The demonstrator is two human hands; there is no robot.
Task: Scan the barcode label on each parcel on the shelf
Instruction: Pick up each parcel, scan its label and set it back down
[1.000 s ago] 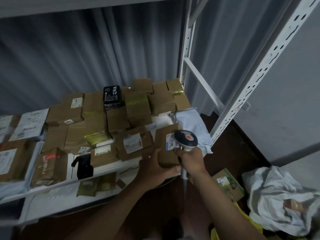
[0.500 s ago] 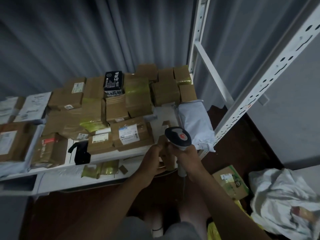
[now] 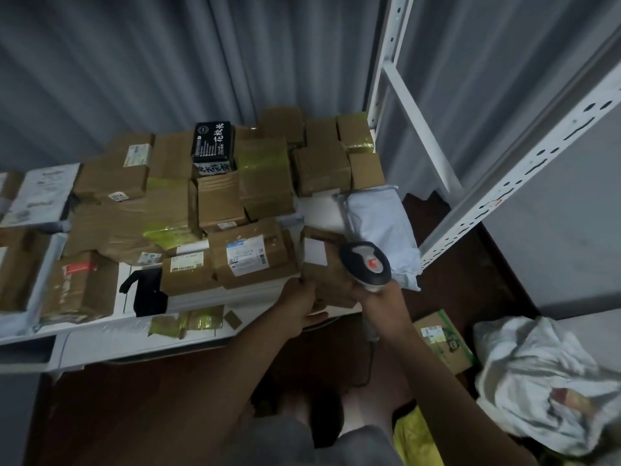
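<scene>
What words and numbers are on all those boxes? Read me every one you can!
"2214": small white sticker on a brown box.
"花椒米" (unsure, blurred): big white characters on the black box.
Black box's small print and front characters: too blurred.
Shipping labels, such as this label: too small.
Label on the held parcel: looks blank.

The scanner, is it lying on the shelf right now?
No, the right hand grips the scanner by its handle, above the shelf's front edge.
</scene>
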